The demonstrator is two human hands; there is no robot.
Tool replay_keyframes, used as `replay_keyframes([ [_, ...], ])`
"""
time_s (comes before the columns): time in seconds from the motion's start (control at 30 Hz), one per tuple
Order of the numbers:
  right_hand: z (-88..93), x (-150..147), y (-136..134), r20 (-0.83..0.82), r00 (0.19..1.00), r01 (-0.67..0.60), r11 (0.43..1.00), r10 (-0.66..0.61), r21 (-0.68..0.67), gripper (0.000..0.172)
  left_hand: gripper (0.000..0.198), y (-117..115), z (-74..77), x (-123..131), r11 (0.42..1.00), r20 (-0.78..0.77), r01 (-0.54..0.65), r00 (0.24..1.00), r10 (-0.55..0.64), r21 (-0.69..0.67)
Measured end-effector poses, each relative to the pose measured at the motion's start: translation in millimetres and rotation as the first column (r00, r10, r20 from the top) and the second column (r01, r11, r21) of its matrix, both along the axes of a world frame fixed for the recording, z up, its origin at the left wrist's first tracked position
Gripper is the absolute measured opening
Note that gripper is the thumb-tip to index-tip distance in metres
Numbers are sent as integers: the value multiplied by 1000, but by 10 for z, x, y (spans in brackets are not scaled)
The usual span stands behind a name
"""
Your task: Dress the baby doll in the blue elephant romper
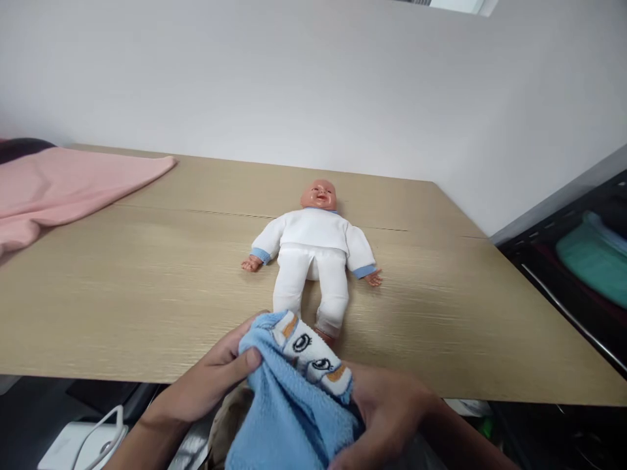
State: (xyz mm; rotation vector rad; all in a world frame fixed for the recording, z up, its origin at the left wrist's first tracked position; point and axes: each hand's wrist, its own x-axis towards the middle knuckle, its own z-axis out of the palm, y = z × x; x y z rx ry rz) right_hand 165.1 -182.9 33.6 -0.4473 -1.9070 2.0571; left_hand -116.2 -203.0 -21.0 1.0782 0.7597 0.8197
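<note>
A light blue fleece garment (289,418) hangs between my hands at the table's near edge. Its white patch (308,346) carries embroidered eyes and orange marks. My left hand (223,372) pinches the left side, thumb in front and fingers behind the cloth. On the right side, my right hand (385,411) is closed round the fabric, with its fingertips partly hidden. Just beyond the garment, a baby doll (313,235) lies on its back in a white top with blue cuffs and white trousers, head away from me. The garment covers one of its feet.
The wooden table (171,287) reaches back to a pale wall. A pink cloth (73,176) lies at the far left. On the right stands a dark rack (539,261) holding a green item (595,254). Below the table's edge at left is a white device with a cable (93,444).
</note>
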Motion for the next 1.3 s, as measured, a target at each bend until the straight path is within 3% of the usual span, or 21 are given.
replay_keyframes([
  [0.07, -55, -25, 4, 25, 999, -22, 1000, 21, 11, 87, 56, -7, -23, 25, 998, -53, -54, 997, 53, -27],
  [0.17, -94, -22, -53, 63, 996, 59, 997, -55, -51, 83, 55, -13, 7, 39, 999, -123, -50, 991, 48, -15],
  [0.23, -87, -2, -103, 72, 981, 186, 978, -180, -97, 72, 55, -29, 8, -2, 999, -124, 40, 992, -38, 14],
  [0.3, -80, 18, -136, 87, 942, 332, 934, -323, -134, 64, 64, -49, -13, -56, 980, -42, 197, 980, -197, 9],
  [0.4, -98, 27, -148, 154, 900, 432, 882, -408, -188, 69, 71, -70, -28, -76, 939, 102, 339, 938, -332, -61],
  [0.47, -117, 15, -140, 193, 914, 395, 893, -358, -216, 72, 60, -79, -11, -40, 960, 155, 267, 955, -252, -82],
  [0.53, -130, -4, -120, 187, 935, 339, 915, -301, -221, 73, 49, -91, 8, 8, 988, 182, 109, 979, -88, -107],
  [0.63, -143, -36, -71, 96, 974, 223, 932, -204, -287, 90, 47, -111, -1, 53, 975, 133, -42, 989, 72, -216],
  [0.7, -167, -53, -37, 33, 994, 107, 928, -102, -358, 105, 50, -119, -29, 65, 963, 90, -55, 993, 81, -263],
  [0.77, -209, -56, -15, 3, 1000, 29, 919, -30, -393, 109, 52, -122, -49, 76, 959, 77, -52, 994, 76, -278],
  [0.83, -254, -40, -9, 3, 999, 49, 908, -52, -416, 105, 54, -124, -47, 94, 961, 75, -44, 995, 67, -273],
  [0.93, -239, -1, -7, 52, 980, 195, 880, -191, -433, 99, 56, -132, -16, 120, 972, 41, -47, 997, 58, -232],
  [1.03, -81, -18, 7, 75, 968, 250, 906, -239, -340, 93, 61, -165, 14, 117, 979, 51, -54, 997, 65, -195],
  [1.13, 58, -127, -12, 123, 955, 288, 946, -271, -149, 77, 85, -219, 53, 111, 991, 79, -12, 997, 23, -136],
  [1.2, 57, -211, -64, 166, 901, 402, 915, -400, 23, 50, 91, -248, 94, 131, 997, -4, -4, 1000, 3, -75],
  [1.3, -17, -280, -163, 187, 810, 502, 821, -556, 271, 10, 61, -269, 155, 187, 996, -221, -76, 972, 83, 43],
])
